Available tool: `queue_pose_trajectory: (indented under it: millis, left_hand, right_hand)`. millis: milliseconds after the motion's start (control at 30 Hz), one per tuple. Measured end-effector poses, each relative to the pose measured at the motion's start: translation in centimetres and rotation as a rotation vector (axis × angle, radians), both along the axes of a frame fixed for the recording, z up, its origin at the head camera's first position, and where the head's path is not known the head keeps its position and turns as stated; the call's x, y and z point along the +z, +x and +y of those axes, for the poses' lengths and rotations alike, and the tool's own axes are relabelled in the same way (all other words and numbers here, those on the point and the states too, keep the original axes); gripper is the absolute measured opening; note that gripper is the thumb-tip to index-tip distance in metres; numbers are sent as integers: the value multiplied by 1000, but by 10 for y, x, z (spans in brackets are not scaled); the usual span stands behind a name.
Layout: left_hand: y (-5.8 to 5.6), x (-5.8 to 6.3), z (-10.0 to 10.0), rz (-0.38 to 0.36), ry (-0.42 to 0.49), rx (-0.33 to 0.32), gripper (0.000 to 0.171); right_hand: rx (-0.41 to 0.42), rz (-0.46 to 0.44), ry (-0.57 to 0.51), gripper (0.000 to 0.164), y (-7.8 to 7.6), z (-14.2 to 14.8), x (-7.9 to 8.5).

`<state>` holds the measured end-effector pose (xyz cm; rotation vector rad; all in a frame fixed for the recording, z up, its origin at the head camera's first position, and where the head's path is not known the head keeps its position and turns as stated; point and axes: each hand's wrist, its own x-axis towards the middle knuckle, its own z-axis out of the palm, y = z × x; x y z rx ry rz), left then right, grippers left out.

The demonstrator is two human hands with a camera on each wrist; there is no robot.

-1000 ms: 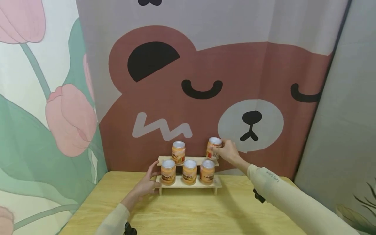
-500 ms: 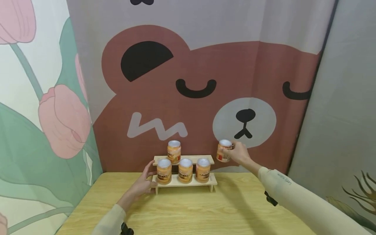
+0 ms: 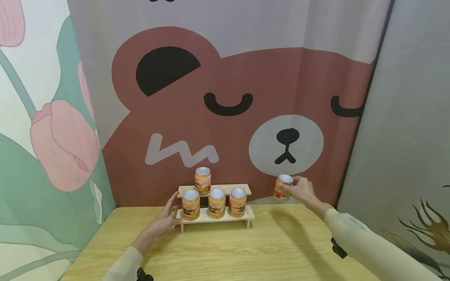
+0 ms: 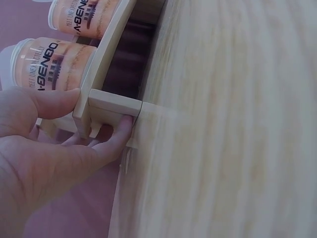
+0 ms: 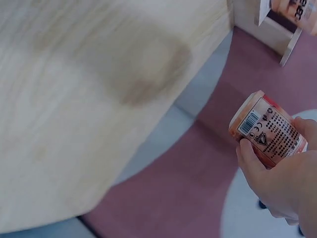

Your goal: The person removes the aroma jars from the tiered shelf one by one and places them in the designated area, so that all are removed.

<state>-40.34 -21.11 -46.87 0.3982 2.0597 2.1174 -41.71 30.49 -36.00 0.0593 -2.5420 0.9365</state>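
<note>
A two-step wooden rack stands at the table's back. On its lower step are three orange cans with pale lids: a left can, a middle can and a right can. One upper can stands on the left of the top step. My left hand grips the rack's left end; in the left wrist view the thumb lies along the step's edge and a finger touches the leg. To the right of the rack, my right hand holds another orange can in the air, its barcode label visible in the right wrist view.
The light wooden table extends toward me, with the right arm's shadow across it. Close behind the rack hangs a backdrop printed with a brown bear. A tulip-printed curtain is on the left, a grey one on the right.
The can in my right hand has moved right, away from the top step, and slightly down. My left hand keeps its grip on the rack. The head view has shifted rightward.
</note>
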Motion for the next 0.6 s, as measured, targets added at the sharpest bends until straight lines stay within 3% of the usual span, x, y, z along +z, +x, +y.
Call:
queue_pose_trajectory:
  millis: [400,600]
  left_hand:
    - [2,4,-4,19,-13,-51,99]
    - [3,3,-5,22,-12,-77,100]
  right_hand:
    - [-64,-90,-186,75,-3,55,-45]
    - [-106,-72,-239,76,-11,72,-68]
